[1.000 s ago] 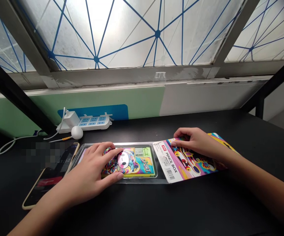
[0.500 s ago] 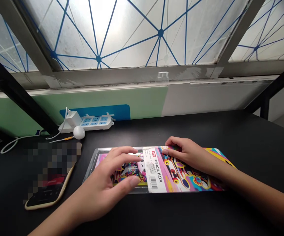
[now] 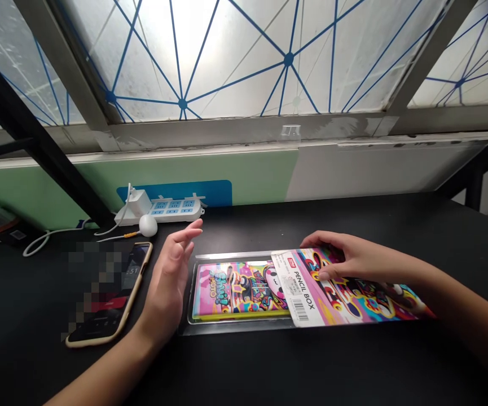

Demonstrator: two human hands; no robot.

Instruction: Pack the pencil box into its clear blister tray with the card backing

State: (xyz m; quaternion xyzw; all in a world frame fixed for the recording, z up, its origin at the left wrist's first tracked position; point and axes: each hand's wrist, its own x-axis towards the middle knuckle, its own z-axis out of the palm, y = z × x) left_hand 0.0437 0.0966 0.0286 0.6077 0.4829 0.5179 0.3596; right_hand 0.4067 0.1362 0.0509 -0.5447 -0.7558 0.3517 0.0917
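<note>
A flat pencil box [image 3: 237,290] with a glossy cover crowded with pink, yellow, and blue cartoon lettering and figures lay in a shallow clear plastic tray [image 3: 189,322], its long side running left to right on a matte black table [image 3: 400,361]. A long, brightly printed cardboard card [image 3: 354,293], white at its left end with "PENCIL BOX" and a barcode and covered in pink, red, and blue skateboard art, lay across the tray's right end. It covered the right part of the pencil box, so how far the box extended beneath it could not be seen clearly. The right hand [image 3: 354,259] grasped the card near its far edge, with the fingers curled over that edge and the thumb lying on the printed face. The left hand [image 3: 170,276] was open and released, raised on its edge with the fingers spread, just left of the tray and touching nothing. Beyond it lay a smartphone [image 3: 108,293] in a cream case, and farther back sat a white power strip [image 3: 176,210] and a small white ball [image 3: 148,225].
</note>
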